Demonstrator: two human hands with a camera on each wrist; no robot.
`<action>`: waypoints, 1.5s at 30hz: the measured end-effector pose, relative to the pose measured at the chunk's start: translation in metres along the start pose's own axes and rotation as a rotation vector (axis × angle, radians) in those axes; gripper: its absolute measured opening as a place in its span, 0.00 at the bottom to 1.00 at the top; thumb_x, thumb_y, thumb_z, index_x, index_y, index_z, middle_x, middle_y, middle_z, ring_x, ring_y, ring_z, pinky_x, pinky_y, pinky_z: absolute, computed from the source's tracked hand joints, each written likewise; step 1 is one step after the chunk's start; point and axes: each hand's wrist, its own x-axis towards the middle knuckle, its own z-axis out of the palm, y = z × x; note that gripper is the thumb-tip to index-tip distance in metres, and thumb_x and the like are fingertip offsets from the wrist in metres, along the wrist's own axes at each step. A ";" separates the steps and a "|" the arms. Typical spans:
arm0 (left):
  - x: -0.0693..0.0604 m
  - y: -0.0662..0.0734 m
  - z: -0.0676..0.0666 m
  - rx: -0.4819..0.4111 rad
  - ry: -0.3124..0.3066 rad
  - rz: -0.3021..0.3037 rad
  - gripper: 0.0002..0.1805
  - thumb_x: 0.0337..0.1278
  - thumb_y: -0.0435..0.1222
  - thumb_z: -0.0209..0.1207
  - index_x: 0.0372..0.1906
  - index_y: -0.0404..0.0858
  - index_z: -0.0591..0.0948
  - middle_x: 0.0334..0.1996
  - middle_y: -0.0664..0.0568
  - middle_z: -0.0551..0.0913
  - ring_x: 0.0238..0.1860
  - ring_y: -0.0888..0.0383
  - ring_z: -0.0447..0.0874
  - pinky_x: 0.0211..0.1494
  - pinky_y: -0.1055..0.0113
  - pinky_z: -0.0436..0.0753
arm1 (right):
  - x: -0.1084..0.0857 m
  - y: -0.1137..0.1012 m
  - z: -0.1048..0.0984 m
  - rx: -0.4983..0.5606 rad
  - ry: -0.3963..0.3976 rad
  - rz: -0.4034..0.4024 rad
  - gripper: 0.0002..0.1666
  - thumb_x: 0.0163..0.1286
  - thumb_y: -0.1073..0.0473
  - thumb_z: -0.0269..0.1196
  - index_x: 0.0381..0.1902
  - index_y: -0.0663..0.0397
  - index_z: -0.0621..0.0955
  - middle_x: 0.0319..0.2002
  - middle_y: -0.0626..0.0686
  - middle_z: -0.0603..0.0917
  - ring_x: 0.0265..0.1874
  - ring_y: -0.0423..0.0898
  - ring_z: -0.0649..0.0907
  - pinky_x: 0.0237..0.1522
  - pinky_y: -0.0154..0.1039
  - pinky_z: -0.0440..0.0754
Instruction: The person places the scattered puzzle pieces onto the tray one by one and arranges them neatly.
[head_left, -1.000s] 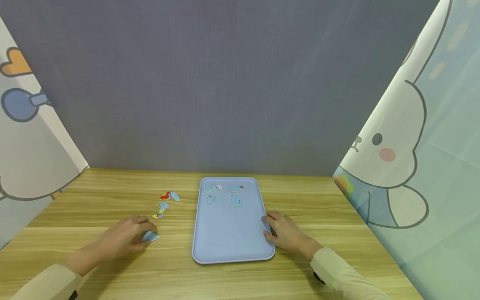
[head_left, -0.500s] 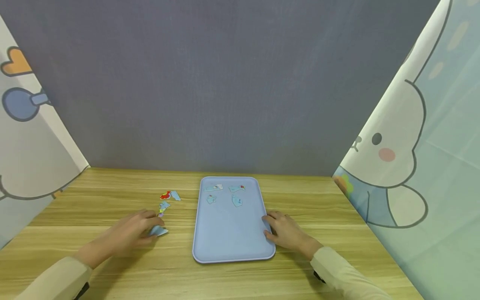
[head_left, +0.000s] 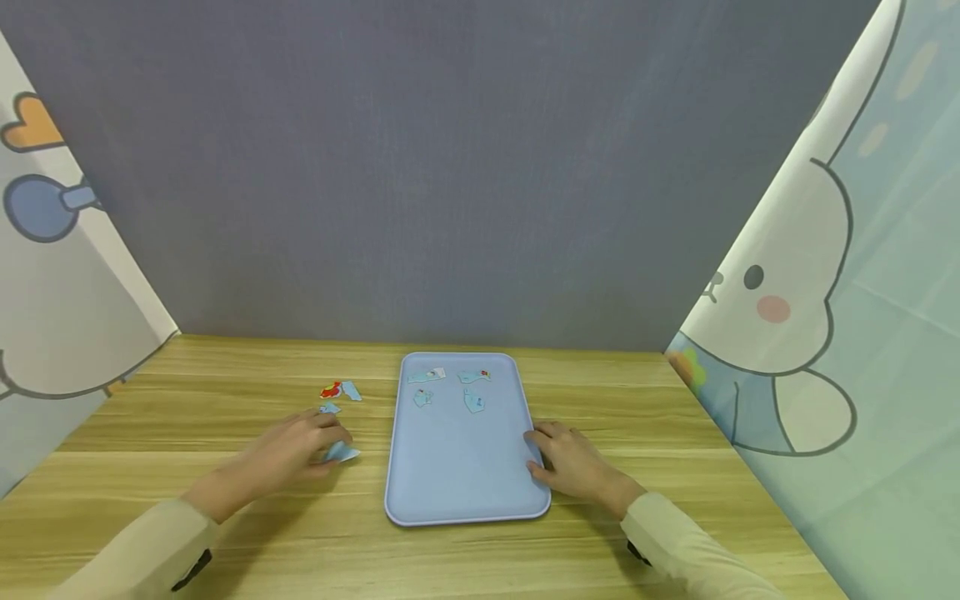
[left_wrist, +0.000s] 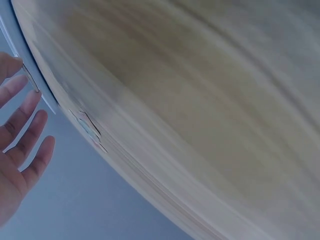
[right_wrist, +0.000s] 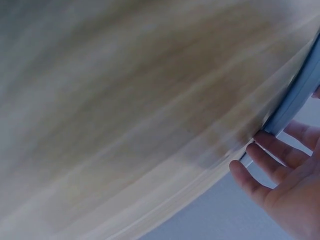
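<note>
My left hand [head_left: 296,450] is over the table just left of the tray, pinching a light blue puzzle piece [head_left: 342,452] between thumb and fingers. Seen edge-on in the left wrist view, the puzzle piece [left_wrist: 31,78] is thin and flat. My right hand [head_left: 573,467] rests on the right rim of the pale lilac-blue tray [head_left: 465,475], with thumb and fingertips touching the edge. In the right wrist view, the fingers [right_wrist: 272,147] reach the rim, slightly bent and spread. Several light blue puzzle pieces lie in two rows at the tray's far end, among them one piece [head_left: 474,401].
Beyond my left hand, on the wood-grain table [head_left: 225,375], lie a red puzzle piece [head_left: 331,390] and a blue one [head_left: 350,390]. A further blue piece [head_left: 329,407] is close to the left knuckles. A grey panel [head_left: 412,183] stands behind the table.
My left hand has moved right and slightly away from me, carrying the light blue puzzle piece closer to the tray. It now covers some table pieces. The right hand and tray stay put.
</note>
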 end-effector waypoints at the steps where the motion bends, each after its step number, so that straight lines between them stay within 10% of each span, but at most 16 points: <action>1: 0.002 0.001 0.001 0.002 -0.003 0.000 0.16 0.32 0.37 0.70 0.34 0.48 0.82 0.33 0.60 0.79 0.35 0.60 0.78 0.38 0.61 0.81 | 0.000 0.000 0.000 0.003 0.002 0.000 0.26 0.60 0.50 0.60 0.52 0.59 0.76 0.53 0.60 0.77 0.53 0.56 0.76 0.49 0.54 0.77; 45: 0.085 0.026 0.033 -0.066 -0.086 -0.074 0.10 0.44 0.40 0.65 0.36 0.45 0.83 0.32 0.56 0.79 0.35 0.58 0.77 0.40 0.60 0.79 | 0.001 0.000 0.000 0.012 -0.006 0.007 0.26 0.61 0.49 0.60 0.53 0.58 0.76 0.54 0.60 0.76 0.55 0.56 0.75 0.48 0.55 0.76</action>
